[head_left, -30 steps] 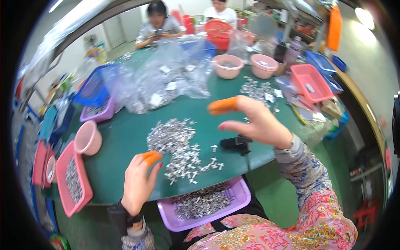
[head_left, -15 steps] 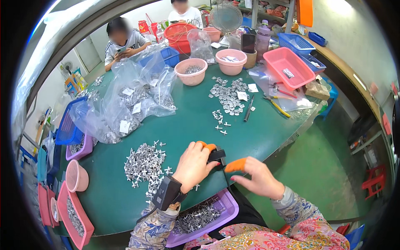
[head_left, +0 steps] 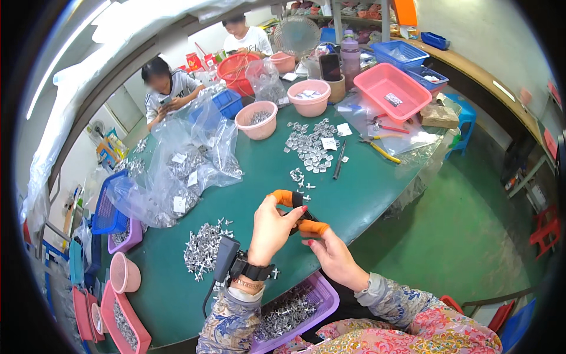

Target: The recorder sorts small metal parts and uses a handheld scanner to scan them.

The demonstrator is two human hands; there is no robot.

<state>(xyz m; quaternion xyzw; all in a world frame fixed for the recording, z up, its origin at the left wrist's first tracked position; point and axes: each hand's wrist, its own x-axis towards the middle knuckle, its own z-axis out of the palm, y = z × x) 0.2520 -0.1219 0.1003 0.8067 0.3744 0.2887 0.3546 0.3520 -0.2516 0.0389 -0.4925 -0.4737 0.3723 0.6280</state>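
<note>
My left hand (head_left: 268,231), with an orange finger cover and a black band at the fingertip, is curled at the table's near edge. Its thumb and index finger close over a small dark object (head_left: 305,217), mostly hidden by the fingers. My right hand (head_left: 337,259), also with an orange finger cover, meets it from the right, its fingers pressed at the same spot. What either hand holds is too covered to name. Left of my left hand lies a pile of small silver cross-shaped metal pieces (head_left: 206,248). A purple basket (head_left: 330,300) of similar pieces sits below the table edge.
Flat silver pieces (head_left: 312,147), a black pen-like tool (head_left: 339,159) and yellow-handled pliers (head_left: 383,152) lie farther back. Clear bags of parts (head_left: 188,159) and pink bowls (head_left: 256,131) stand beyond. A pink tray (head_left: 125,333) is at left. Two people sit across the table.
My right hand has moved left and now meets my left hand. The left hand has turned, its index finger bending over the dark object. The head view has shifted slightly.
</note>
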